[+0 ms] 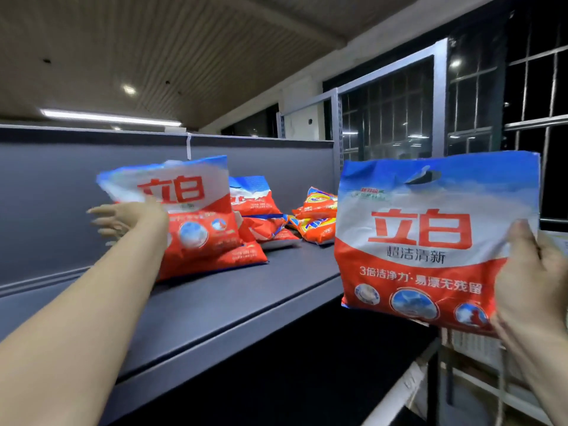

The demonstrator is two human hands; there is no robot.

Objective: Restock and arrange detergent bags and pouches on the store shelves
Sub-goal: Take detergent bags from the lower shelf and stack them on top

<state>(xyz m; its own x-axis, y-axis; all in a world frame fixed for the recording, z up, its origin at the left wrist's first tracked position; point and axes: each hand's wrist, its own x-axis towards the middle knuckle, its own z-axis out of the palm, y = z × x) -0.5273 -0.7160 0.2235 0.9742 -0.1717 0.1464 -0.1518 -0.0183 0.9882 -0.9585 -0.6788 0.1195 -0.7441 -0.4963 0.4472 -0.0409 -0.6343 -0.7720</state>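
Left hand (123, 218) fingers spread, touching upright detergent bag (190, 216) on shelf (233, 302), far left. Right hand (528, 278) pinches second bag (430, 238) near right, off shelf edge. Risk — standing bag topples once support leaves; one-edge pinch may slip.

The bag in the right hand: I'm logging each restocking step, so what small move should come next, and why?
Probably carry the held bag left and stand it on the bare shelf beside the upright bag. The right hand grips it off the shelf's end, while the left hand, fingers straight, sits by the standing bag's left edge.
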